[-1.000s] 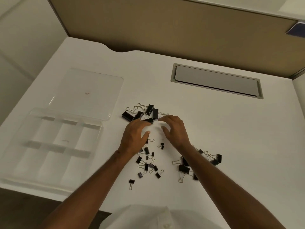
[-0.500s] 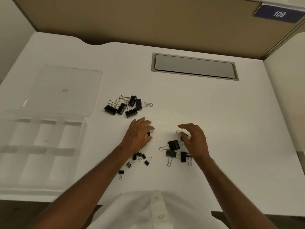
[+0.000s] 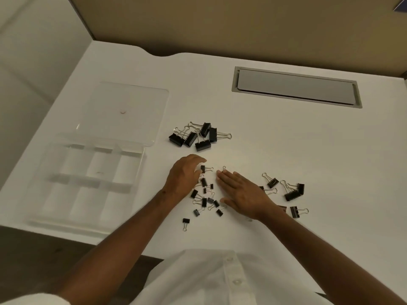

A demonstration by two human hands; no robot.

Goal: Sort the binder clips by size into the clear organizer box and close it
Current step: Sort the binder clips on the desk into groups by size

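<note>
Black binder clips lie on the white desk in three groups. Several large clips [image 3: 199,135] sit at the back, several small clips [image 3: 206,200] lie between my hands, and medium clips [image 3: 290,193] are spread to the right. The clear organizer box [image 3: 88,181] stands open at the left, its compartments empty and its lid [image 3: 123,111] folded back flat. My left hand [image 3: 185,178] hovers with loosely curled fingers beside a small clip [image 3: 203,169], holding nothing. My right hand [image 3: 242,192] lies flat, fingers straight, over the desk between the small and medium clips.
A grey cable hatch [image 3: 295,88] is set into the desk at the back right. A tan partition [image 3: 220,25] closes off the rear. The desk's front edge [image 3: 66,235] runs close below the box.
My right hand has come back left from the medium clips and flattened out next to the small ones. The left hand stays by the small pile. The camera view has shifted.
</note>
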